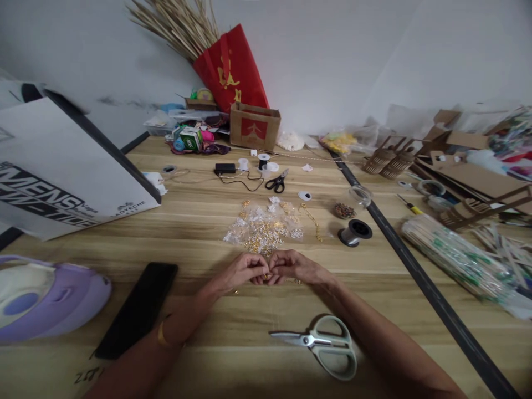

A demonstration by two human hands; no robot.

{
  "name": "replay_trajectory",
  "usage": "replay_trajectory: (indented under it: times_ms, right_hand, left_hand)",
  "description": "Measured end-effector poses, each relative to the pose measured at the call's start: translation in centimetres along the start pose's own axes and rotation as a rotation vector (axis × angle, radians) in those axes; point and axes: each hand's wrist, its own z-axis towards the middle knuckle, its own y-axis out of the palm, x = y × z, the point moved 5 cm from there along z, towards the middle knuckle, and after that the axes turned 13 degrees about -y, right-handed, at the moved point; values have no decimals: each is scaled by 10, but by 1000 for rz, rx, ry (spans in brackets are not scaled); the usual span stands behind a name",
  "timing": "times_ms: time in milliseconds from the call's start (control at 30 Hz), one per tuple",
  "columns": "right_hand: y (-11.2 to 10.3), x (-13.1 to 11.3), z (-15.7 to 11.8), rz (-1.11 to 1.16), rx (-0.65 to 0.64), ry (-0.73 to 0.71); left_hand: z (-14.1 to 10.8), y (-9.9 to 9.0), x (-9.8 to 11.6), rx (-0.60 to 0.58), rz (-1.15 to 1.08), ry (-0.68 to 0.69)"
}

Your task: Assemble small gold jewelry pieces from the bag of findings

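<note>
My left hand (245, 269) and my right hand (294, 265) meet fingertip to fingertip above the wooden table. Both pinch a tiny gold-coloured piece (266, 276); its exact kind is too small to make out. Just beyond the fingers lies a heap of gold and silver jewelry findings (264, 238), partly in clear plastic bags (241, 227). A short bit of gold chain (295, 281) shows under my right hand. Another small gold bit (236, 292) rests below my left wrist. Light-green-handled scissors (318, 341) lie partly open between my forearms.
A black phone (137, 310) and a purple-white device (54, 299) are at left, below a large white box (70, 166). A wire spool (354, 233), a bead container (344, 210), a gold chain (313, 221) and black scissors (277, 181) lie beyond. Bagged sticks (453, 255) are at right.
</note>
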Motion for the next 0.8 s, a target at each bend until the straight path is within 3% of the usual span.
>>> replay_trajectory:
  times_ms: [800]
  right_hand:
    - [-4,15,0,88,-119,88]
  left_hand:
    - [0,9,2,-85,131,39]
